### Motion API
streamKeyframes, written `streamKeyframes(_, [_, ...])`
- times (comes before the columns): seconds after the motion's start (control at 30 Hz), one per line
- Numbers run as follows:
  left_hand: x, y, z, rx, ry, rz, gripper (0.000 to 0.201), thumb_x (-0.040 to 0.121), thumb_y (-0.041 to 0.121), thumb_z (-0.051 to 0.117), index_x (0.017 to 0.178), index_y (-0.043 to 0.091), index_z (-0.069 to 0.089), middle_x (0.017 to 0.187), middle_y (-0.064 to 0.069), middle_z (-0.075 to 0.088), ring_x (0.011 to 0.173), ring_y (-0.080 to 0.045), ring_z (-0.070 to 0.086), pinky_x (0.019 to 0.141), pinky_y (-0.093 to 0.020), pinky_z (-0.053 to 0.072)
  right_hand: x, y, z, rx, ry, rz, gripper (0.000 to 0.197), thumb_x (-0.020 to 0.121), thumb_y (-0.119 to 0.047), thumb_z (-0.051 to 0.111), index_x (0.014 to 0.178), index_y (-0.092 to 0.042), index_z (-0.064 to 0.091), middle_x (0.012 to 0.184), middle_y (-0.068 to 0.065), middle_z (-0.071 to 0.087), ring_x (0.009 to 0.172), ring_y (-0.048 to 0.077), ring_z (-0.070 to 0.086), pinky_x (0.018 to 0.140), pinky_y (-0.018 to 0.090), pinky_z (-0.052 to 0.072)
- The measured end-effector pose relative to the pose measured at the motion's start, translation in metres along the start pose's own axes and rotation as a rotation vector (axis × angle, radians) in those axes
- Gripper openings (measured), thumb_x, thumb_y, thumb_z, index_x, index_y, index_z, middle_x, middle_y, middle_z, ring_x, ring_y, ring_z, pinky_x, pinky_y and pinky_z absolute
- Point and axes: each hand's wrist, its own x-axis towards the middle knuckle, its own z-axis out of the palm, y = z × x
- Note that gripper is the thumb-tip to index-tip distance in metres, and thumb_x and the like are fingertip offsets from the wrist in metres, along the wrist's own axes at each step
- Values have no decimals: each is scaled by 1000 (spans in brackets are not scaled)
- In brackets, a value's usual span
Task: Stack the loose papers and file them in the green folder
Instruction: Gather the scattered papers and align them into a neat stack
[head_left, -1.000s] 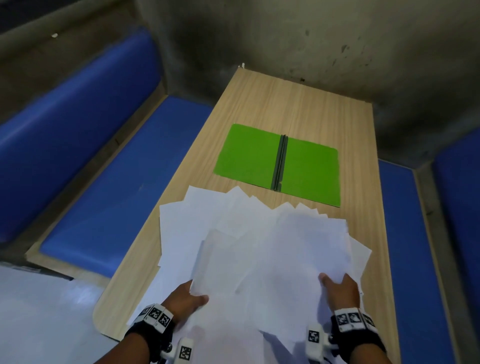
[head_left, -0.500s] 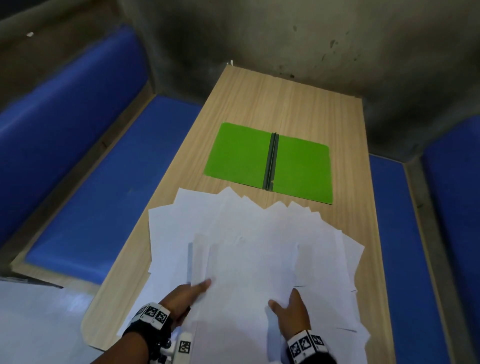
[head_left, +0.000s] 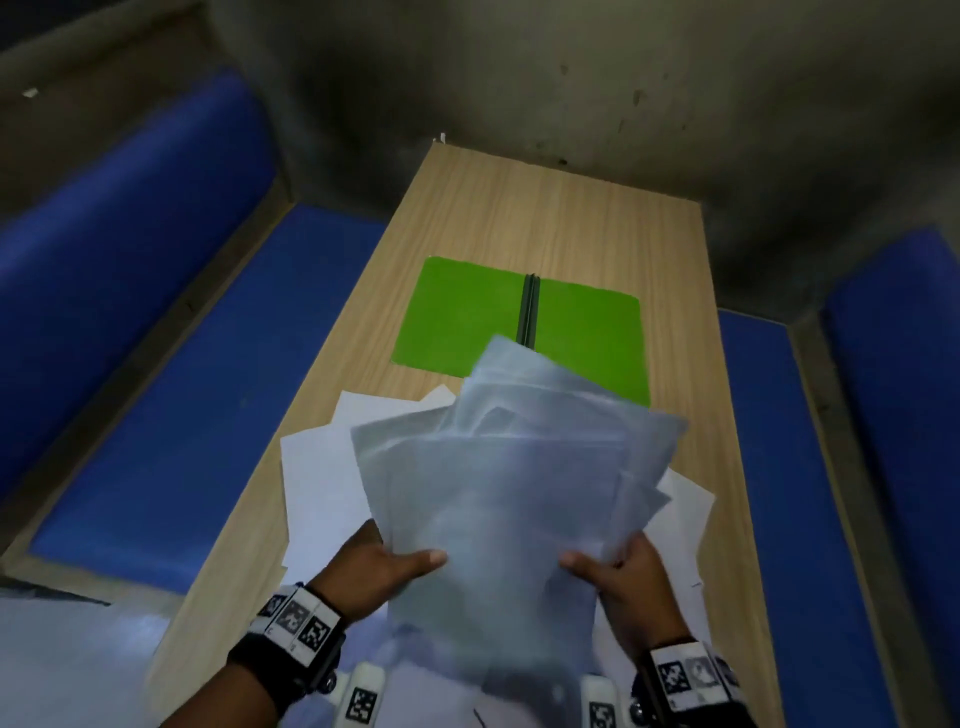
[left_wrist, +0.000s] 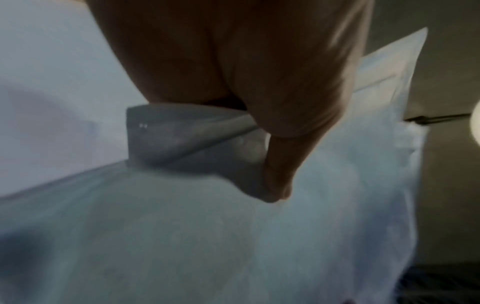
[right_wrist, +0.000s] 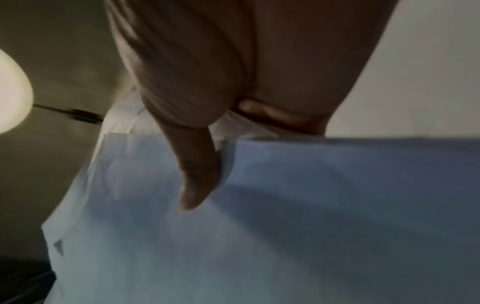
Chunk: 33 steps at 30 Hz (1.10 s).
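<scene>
Sheaf of loose papers (head_left: 498, 499), white, lifted clear of the surface (head_left: 550, 218) and tilted up toward the camera; sheets fanned and misaligned, corners splayed at the far end. Far tip of the sheaf overlaps the view of the green folder (head_left: 457, 322).

Left hand (head_left: 379, 566): grip holding the sheaf at its near left edge, thumb on top, fingers underneath. Left wrist view confirms thumb pressed on the top sheet, paper edge (left_wrist: 182, 131) pinched beneath.

Right hand (head_left: 623, 577): grip holding the near right edge the same way, thumb over the top sheet; the right wrist view shows the thumb (right_wrist: 197, 174) lying across the paper.

More sheets (head_left: 322, 467) lie flat on the surface below and to the left of the lifted sheaf, a few showing at the right too.

Folder lies open and flat mid-surface, dark spine (head_left: 529, 312) down the centre, both leaves bare.

Blue padded benches (head_left: 197, 374) flank the surface either side. Marker-tagged wristbands (head_left: 296, 623) on both wrists.
</scene>
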Motion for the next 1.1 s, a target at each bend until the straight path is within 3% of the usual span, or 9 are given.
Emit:
streamKeyframes(0.1, [2, 32, 4, 9, -40, 94, 40, 74, -4, 81, 107, 15, 69, 95, 3, 79, 85, -10, 75, 67, -23, 58, -2, -36, -4, -79, 49, -109, 42, 64, 1, 84, 97, -21, 70, 84, -13, 76, 77, -5, 70, 66, 9, 52])
streamKeyframes(0.17, [8, 43, 7, 19, -36, 138, 35, 70, -6, 83, 97, 13, 70, 78, 6, 78, 68, -2, 71, 58, -17, 52, 2, -41, -5, -221, 37, -125, 39, 65, -7, 87, 88, -29, 66, 73, -25, 70, 68, -17, 63, 59, 3, 46])
streamKeyframes(0.37, [30, 31, 21, 74, 15, 211, 46, 69, 6, 89, 110, 15, 69, 103, 5, 78, 94, -8, 73, 78, -25, 55, 11, -17, 12, -264, 90, -94, 46, 62, -14, 89, 101, -23, 66, 94, -8, 72, 88, 9, 68, 62, 13, 53])
streamKeyframes(0.47, [32, 27, 28, 54, 63, 221, 49, 70, 10, 89, 115, 15, 68, 107, 3, 77, 100, -11, 72, 82, -25, 56, 11, -14, 15, -191, 144, -91, 48, 67, -18, 87, 110, -20, 65, 101, -6, 72, 91, 7, 68, 69, 13, 54])
streamKeyframes(0.63, [27, 16, 23, 99, 22, 185, 59, 62, 29, 94, 114, 21, 68, 108, 2, 76, 102, -14, 71, 87, -38, 57, 6, -9, 7, -199, 105, -68, 69, 57, -28, 92, 118, -24, 60, 109, -5, 70, 101, 13, 66, 93, 42, 55])
streamKeyframes(0.73, [18, 25, 24, 9, 132, 286, 61, 58, 23, 93, 114, 23, 68, 108, 6, 76, 100, -9, 71, 80, -27, 55, 3, -8, 0, 21, 89, -170, 83, 45, -39, 95, 119, -20, 61, 114, -1, 71, 108, 17, 66, 91, 37, 55])
streamKeyframes(0.83, [9, 42, 31, -167, 200, 400, 51, 64, 40, 87, 108, 25, 68, 105, -2, 75, 97, -15, 70, 81, -30, 56, -2, -14, -1, 291, 85, -282, 54, 63, -20, 85, 112, -16, 64, 113, 5, 71, 112, 30, 63, 87, 32, 56])
streamKeyframes(1.0, [5, 61, 48, -170, 349, 475, 70, 66, 81, 62, 100, 20, 61, 89, 0, 63, 80, -15, 57, 71, -31, 45, -13, -49, 13, 485, 148, -347, 54, 67, -69, 69, 90, -21, 71, 89, 3, 70, 87, 19, 65, 76, 28, 54])
streamKeyframes(1.1, [2, 67, 55, -135, 394, 509, 70, 70, 82, 57, 92, 15, 60, 82, 0, 59, 73, -15, 51, 68, -34, 41, -21, -69, 24, 418, 246, -380, 46, 80, -61, 59, 76, -16, 66, 72, 0, 63, 72, 17, 58, 68, 30, 50])
